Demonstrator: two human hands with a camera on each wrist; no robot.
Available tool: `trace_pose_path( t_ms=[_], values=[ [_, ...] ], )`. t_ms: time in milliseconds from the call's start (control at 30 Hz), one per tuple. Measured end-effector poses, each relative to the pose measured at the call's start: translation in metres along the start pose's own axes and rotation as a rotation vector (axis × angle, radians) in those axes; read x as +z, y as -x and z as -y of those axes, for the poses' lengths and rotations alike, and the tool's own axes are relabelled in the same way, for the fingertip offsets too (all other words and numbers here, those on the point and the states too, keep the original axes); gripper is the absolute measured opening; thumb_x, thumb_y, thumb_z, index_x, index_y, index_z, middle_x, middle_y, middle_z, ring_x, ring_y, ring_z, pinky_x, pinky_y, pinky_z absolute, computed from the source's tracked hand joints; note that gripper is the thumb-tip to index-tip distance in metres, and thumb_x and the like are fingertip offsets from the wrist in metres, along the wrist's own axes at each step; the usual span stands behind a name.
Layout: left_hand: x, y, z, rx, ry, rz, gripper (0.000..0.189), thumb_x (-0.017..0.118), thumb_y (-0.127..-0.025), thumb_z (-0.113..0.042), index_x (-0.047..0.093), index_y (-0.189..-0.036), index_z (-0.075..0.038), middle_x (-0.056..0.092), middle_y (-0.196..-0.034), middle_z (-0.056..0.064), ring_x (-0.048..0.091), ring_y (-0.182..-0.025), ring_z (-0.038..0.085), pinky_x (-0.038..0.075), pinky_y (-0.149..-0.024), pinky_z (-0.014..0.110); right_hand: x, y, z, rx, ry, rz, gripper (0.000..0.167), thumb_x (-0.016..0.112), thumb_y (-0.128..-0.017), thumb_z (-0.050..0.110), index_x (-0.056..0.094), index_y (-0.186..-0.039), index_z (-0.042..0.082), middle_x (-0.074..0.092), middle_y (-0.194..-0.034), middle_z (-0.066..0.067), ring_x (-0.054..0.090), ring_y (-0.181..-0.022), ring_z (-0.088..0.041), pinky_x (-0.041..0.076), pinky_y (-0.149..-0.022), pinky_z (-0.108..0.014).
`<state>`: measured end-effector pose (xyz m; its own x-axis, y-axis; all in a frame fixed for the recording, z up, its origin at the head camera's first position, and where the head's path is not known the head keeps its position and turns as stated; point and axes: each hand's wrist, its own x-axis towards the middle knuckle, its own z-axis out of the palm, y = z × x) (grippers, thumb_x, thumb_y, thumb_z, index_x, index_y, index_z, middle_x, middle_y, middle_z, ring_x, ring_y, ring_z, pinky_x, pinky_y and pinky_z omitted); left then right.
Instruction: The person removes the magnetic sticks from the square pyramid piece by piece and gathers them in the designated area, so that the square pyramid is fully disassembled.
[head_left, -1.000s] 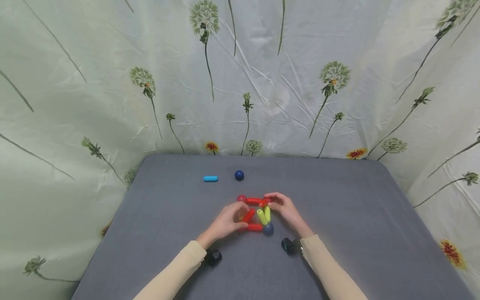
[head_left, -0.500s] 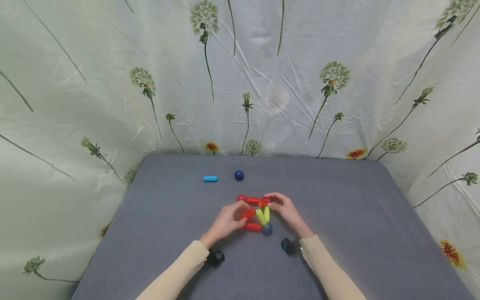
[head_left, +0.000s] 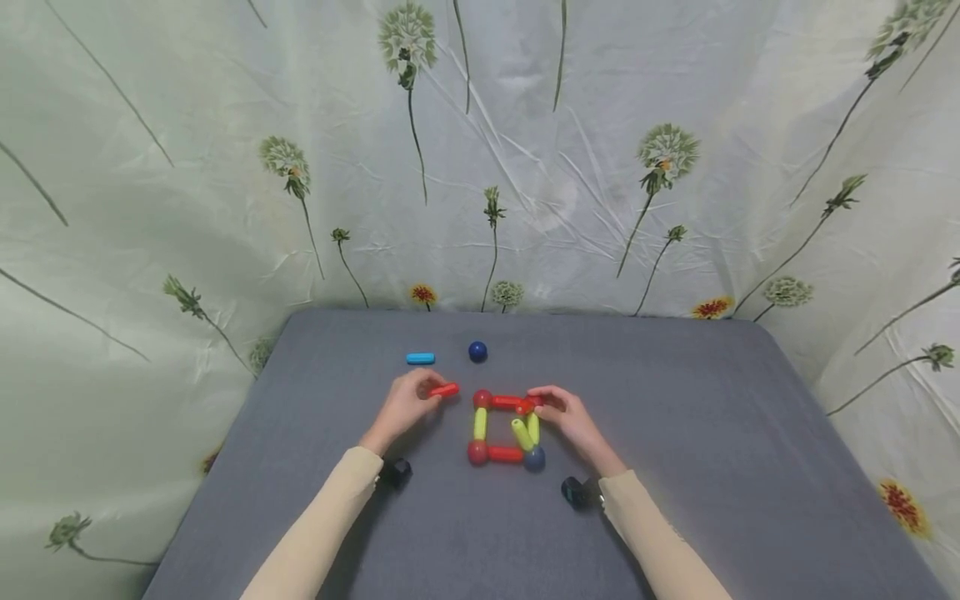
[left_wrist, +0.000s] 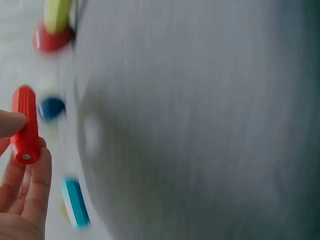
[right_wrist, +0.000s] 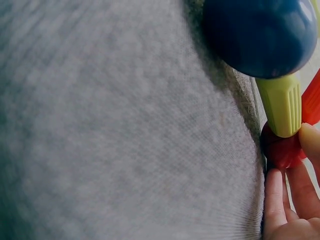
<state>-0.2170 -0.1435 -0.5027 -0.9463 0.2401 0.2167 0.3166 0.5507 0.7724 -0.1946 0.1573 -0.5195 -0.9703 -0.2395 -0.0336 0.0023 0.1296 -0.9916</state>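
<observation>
My left hand (head_left: 408, 406) pinches a red magnetic rod (left_wrist: 25, 125) between thumb and fingers, left of a square of rods and balls on the grey table. Red rods, such as the front one (head_left: 506, 454), form the square's front and back. Yellow-green rods (head_left: 480, 423) form its sides. Red balls (head_left: 477, 452) sit at three corners, and a blue ball (right_wrist: 260, 37) at the front right. Another yellow-green rod (head_left: 521, 434) slants up from that blue ball. At the back right corner my right hand (head_left: 568, 419) holds the red ball (right_wrist: 282, 147), where another red rod (head_left: 524, 407) rises.
A light-blue rod (head_left: 421, 358) and a loose dark-blue ball (head_left: 477, 352) lie behind the square. Black wrist cameras (head_left: 575, 492) hang under both forearms. A flowered curtain (head_left: 555, 167) borders the table's back and sides.
My left hand has moved back and left, carrying the red rod away from the square. The front left red ball and left yellow-green rod are now uncovered. My right hand stays in place.
</observation>
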Motion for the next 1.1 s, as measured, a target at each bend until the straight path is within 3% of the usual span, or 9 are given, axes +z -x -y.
trace_pose_path(
  t_ms=[133,267,500,867,1100],
  values=[
    [-0.02,-0.014,0.017,-0.093,-0.059,-0.006,0.017,0.068,-0.082,0.005,0.068,-0.097,-0.004,0.066,-0.098,0.011,0.058,-0.073,0.02,0.051,-0.064,0.033,0.002,0.007,0.018,-0.001,0.013,0.013,0.032,0.059,-0.09,-0.005,0.055,-0.121,-0.013,0.057,-0.119,-0.025,0.052,-0.11,-0.033,0.045,-0.082,-0.021],
    [-0.03,-0.024,0.027,-0.132,-0.093,-0.008,0.013,0.067,-0.083,0.007,0.067,-0.094,0.0,0.066,-0.096,0.016,0.058,-0.069,0.023,0.051,-0.06,0.034,0.003,0.01,0.029,0.014,0.025,0.024,0.032,0.057,-0.09,-0.008,0.053,-0.121,-0.015,0.056,-0.119,-0.027,0.051,-0.11,-0.034,0.045,-0.082,-0.022],
    [-0.033,-0.033,0.038,-0.1,-0.093,-0.061,0.012,0.069,-0.08,0.01,0.066,-0.089,0.003,0.058,-0.094,0.018,0.061,-0.088,0.034,0.05,-0.079,0.045,0.001,0.001,0.004,0.028,0.01,0.004,0.033,0.06,-0.09,-0.005,0.057,-0.122,-0.01,0.057,-0.12,-0.023,0.052,-0.11,-0.029,0.045,-0.083,-0.022],
    [-0.034,-0.042,0.043,-0.078,-0.138,-0.106,0.012,0.07,-0.079,0.01,0.066,-0.088,0.003,0.056,-0.09,0.017,0.06,-0.089,0.035,0.05,-0.08,0.046,0.002,0.0,0.002,0.046,0.029,-0.019,0.031,0.061,-0.089,-0.002,0.061,-0.12,-0.002,0.061,-0.117,-0.013,0.053,-0.109,-0.023,0.044,-0.089,-0.029],
    [-0.033,-0.04,0.037,-0.079,-0.075,-0.184,0.015,0.072,-0.078,0.009,0.066,-0.091,0.004,0.056,-0.095,0.019,0.06,-0.092,0.036,0.051,-0.082,0.045,-0.001,-0.001,-0.001,0.028,0.035,-0.017,0.032,0.061,-0.089,-0.002,0.061,-0.12,-0.004,0.061,-0.117,-0.014,0.054,-0.108,-0.023,0.045,-0.087,-0.027]
  ],
)
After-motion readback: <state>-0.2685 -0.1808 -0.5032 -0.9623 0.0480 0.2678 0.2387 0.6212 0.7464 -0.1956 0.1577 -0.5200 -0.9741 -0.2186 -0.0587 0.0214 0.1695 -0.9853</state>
